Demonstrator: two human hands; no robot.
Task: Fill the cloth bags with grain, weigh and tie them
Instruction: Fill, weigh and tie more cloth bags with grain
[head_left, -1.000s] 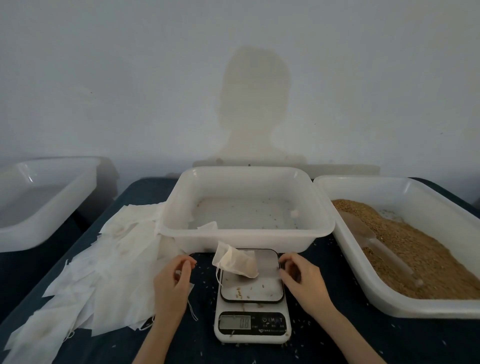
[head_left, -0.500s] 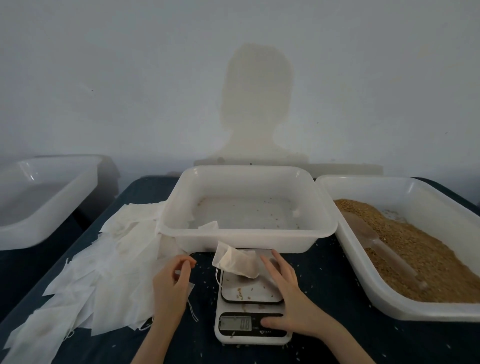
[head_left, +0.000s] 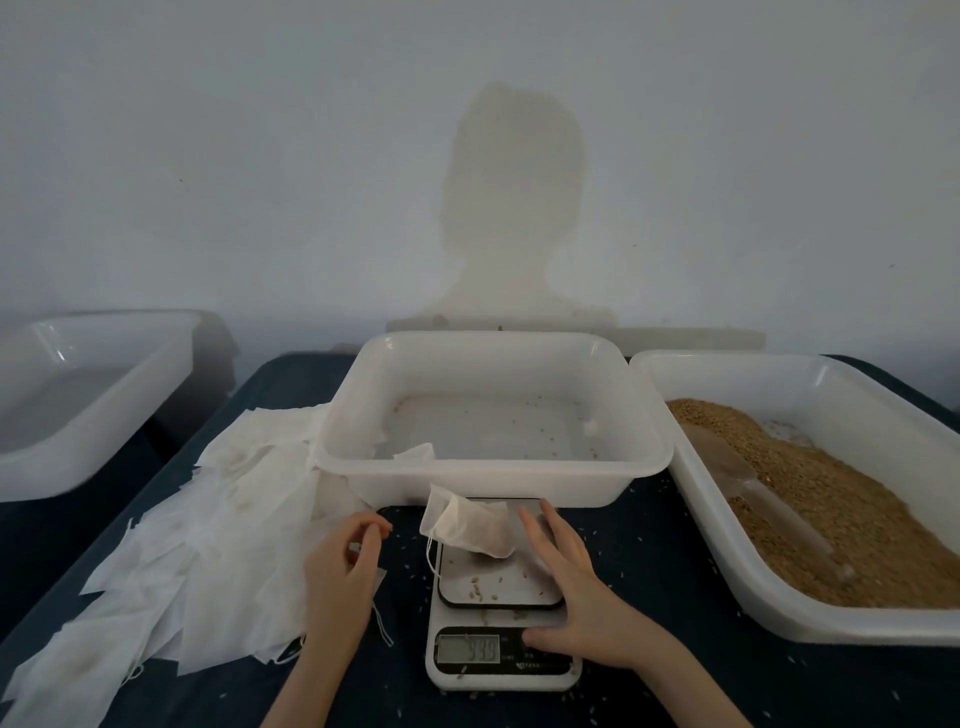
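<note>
A small white cloth bag with grain in it lies on the far left of the scale's plate, its drawstring hanging off the left edge. The white digital scale sits at the table's front centre, its display lit. My right hand rests flat over the scale's right side, thumb on the button panel, fingers spread beside the bag. My left hand hovers left of the scale above the empty bags, fingers loosely curled with nothing clearly in them. Brown grain fills the right tub.
A near-empty white tub stands just behind the scale. The grain tub on the right holds a clear scoop. A heap of flat white cloth bags covers the left of the dark table. Another white tub sits far left.
My right hand moved from the scale plate's far right corner down onto the scale, thumb reaching the button panel. The display reading changed. My left hand's fingers opened slightly.
</note>
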